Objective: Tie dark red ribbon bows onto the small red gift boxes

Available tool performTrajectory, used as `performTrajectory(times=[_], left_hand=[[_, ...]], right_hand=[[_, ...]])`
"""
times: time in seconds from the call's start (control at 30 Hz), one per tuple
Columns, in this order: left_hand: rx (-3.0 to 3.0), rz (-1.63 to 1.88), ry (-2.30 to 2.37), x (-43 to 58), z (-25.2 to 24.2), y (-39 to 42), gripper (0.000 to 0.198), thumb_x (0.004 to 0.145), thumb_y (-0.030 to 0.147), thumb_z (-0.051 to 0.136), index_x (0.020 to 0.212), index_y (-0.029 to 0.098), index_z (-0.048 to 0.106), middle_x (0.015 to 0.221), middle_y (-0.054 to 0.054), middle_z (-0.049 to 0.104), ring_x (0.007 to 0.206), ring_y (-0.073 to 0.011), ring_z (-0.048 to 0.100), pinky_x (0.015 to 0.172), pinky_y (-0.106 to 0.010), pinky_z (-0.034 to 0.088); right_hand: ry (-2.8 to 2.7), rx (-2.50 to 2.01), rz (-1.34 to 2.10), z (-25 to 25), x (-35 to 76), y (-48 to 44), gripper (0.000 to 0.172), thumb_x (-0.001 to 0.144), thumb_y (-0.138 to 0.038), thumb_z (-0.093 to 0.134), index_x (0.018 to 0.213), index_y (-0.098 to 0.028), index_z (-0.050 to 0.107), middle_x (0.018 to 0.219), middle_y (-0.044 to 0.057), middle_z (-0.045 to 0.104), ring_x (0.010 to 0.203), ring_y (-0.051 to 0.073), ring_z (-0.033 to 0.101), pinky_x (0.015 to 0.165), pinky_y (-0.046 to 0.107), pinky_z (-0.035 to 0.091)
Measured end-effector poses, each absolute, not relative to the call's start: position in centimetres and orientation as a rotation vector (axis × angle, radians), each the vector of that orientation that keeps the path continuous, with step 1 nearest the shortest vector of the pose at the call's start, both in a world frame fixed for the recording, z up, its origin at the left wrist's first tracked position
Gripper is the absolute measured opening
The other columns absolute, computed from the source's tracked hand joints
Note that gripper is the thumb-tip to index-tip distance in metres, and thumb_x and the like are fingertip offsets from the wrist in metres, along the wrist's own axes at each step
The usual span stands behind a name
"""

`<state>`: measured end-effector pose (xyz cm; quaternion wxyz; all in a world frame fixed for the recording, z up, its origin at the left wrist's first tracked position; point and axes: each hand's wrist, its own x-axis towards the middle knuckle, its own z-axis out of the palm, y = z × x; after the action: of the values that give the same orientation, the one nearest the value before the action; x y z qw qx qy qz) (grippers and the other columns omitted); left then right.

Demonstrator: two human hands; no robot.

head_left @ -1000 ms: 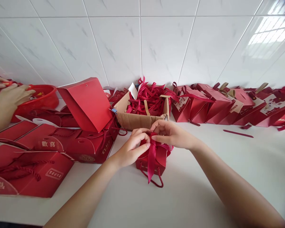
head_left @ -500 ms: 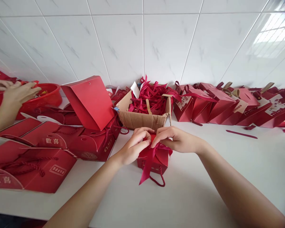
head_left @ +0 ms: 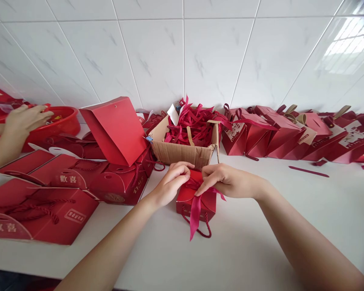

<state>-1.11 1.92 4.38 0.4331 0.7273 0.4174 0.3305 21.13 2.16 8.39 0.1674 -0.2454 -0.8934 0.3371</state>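
A small red gift box [head_left: 182, 204] with a twisted rope handle [head_left: 205, 234] stands on the table in front of me. Over its top runs a crimson ribbon [head_left: 195, 216], knotted or looped near the middle, one tail hanging down the front. My left hand [head_left: 173, 182] is at the box's upper left, fingers curled in on the ribbon. From the right, my right hand [head_left: 226, 181] reaches over the lid, its index fingertip on the ribbon's front tail and the other fingers bent. The fingers partly hide the knot.
Behind the box is a cardboard carton [head_left: 182, 154] full of ribbons. Red gift boxes [head_left: 115, 186] crowd the left, and a row of bags [head_left: 278, 129] lines the wall at right. Another person's hands [head_left: 21, 121] work over a red basin [head_left: 65, 127]. A loose strip [head_left: 308, 171] lies right.
The ribbon's front tail has swung right and hangs straighter. My hands have parted slightly, with the right index finger a little lower, so more of the lid shows. The other person's hands have shifted.
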Motion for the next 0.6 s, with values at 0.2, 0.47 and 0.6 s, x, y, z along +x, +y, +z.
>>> performTrajectory(times=[0.2, 0.47, 0.6], left_hand=[[1.821, 0.780, 0.994, -0.95, 4.63, 1.74, 0.025, 0.091, 0.037, 0.046, 0.074, 0.020, 0.054, 0.126, -0.006, 0.053, 0.129, -0.0232, 0.040, 0.113, -0.042, 0.026], [1.831, 0.791, 1.054, -0.83, 4.61, 1.53, 0.029, 0.091, 0.043, 0.046, 0.077, 0.021, 0.060, 0.129, -0.005, 0.051, 0.130, -0.0240, 0.039, 0.113, -0.043, 0.026], [1.810, 0.823, 1.099, -0.48, 4.86, 1.34, 0.027, 0.087, 0.042, 0.052, 0.070, 0.020, 0.054, 0.125, -0.006, 0.053, 0.128, -0.0254, 0.041, 0.110, -0.045, 0.029]], right_hand=[[-2.530, -0.715, 0.940, 8.28, 21.05, 2.09, 0.058, 0.077, 0.008, 0.037, 0.103, -0.027, 0.075, 0.079, 0.001, 0.048, 0.065, 0.008, 0.044, 0.059, 0.020, 0.038], [-2.542, -0.718, 0.932, 8.29, 20.96, 2.02, 0.059, 0.077, 0.009, 0.036, 0.102, -0.028, 0.075, 0.077, 0.000, 0.045, 0.062, 0.007, 0.043, 0.058, 0.020, 0.038], [-2.556, -0.777, 0.986, 8.30, 20.96, 1.93, 0.059, 0.079, 0.008, 0.037, 0.105, -0.030, 0.074, 0.082, 0.002, 0.050, 0.068, 0.008, 0.050, 0.063, 0.022, 0.042]])
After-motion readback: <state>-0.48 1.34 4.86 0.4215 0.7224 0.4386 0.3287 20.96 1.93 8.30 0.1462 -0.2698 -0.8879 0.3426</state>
